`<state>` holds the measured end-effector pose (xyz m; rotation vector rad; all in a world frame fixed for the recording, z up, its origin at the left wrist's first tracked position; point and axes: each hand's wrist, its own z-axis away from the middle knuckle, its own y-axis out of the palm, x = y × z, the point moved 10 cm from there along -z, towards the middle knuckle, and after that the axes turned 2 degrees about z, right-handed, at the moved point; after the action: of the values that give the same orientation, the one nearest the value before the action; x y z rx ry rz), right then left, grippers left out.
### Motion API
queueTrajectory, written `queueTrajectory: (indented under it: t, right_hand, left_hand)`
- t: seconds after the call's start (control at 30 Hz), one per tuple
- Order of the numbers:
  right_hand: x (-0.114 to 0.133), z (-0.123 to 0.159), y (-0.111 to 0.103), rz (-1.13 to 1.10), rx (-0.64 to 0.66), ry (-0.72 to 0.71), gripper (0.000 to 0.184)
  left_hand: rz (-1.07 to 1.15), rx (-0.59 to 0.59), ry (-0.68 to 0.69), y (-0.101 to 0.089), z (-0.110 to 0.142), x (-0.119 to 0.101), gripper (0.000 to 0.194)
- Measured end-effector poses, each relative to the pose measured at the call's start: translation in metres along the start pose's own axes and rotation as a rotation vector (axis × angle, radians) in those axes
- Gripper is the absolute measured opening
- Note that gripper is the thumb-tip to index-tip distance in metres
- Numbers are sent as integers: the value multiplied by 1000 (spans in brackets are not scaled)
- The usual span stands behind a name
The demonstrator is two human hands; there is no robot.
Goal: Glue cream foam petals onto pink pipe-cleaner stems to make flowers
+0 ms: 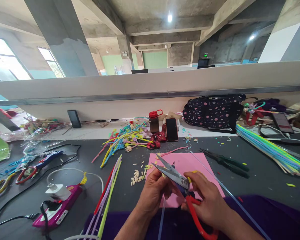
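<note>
My right hand is closed around red-handled scissors. Their metal blades are parted and point up and to the left, over my left hand. The left fingers are pinched together just under the blades. A pale bit shows at their tips, but what they grip is mostly hidden. A dark blue shape between the hands is too covered to name. Beneath both hands lies a pink sheet. A thin blue strip hangs below the left hand. Small cream-coloured cut pieces are scattered left of the sheet.
Dark-handled pliers lie to the right, near bundled pipe cleaners. At left are a purple power strip, cables and several tools. A bottle, phone and patterned bag stand behind, beside a colourful pipe-cleaner pile.
</note>
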<state>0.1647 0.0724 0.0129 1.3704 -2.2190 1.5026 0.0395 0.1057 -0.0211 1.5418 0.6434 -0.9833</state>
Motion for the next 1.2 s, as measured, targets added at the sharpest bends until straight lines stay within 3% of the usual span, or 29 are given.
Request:
queueTrajectory:
  t: [0.3,0.63,1.2]
  right_hand:
    - [7,-4,-6,87,0,-10,60]
    - [5,-1,-4,94,4,-18,61]
    - [0,3,-1,140,-1,-18,68]
  left_hand:
    - [33,46,46,3,-1,-4,28]
    - [-24,-10,8,2,0,-5,32]
    - [36,-44,85,-4,1,-14,26]
